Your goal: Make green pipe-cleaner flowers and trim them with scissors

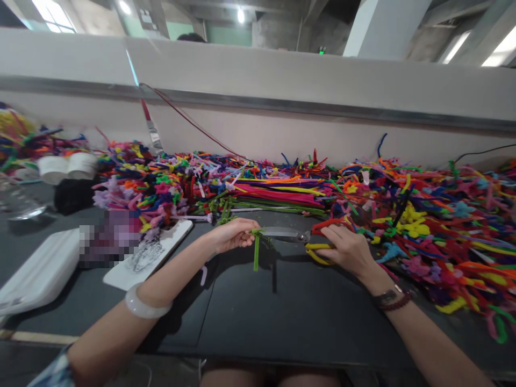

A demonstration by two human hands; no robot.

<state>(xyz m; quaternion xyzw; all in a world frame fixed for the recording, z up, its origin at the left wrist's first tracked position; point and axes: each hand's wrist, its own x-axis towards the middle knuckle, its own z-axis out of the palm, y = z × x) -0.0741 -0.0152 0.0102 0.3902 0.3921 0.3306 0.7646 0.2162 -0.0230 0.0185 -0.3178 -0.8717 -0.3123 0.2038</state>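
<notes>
My left hand (236, 235) pinches a green pipe cleaner piece (256, 252) whose end hangs down over the dark table. In my right hand (347, 248) is a pair of scissors (282, 233) with one red and one yellow handle. Their blades point left, and the tips reach the green piece right beside my left fingertips. Whether the blades are closed on it I cannot tell. Small green bits lie near the blades. Just behind my hands, long pipe cleaners (278, 193) in pink, yellow and green lie in a bundle.
Heaps of coloured pipe cleaner pieces (419, 226) run along the back and right. On the left are a white phone-shaped object (177, 236), a white foam box (40, 269), white cups (83, 165) and a clear container (20, 204). A low partition (258, 75) stands behind.
</notes>
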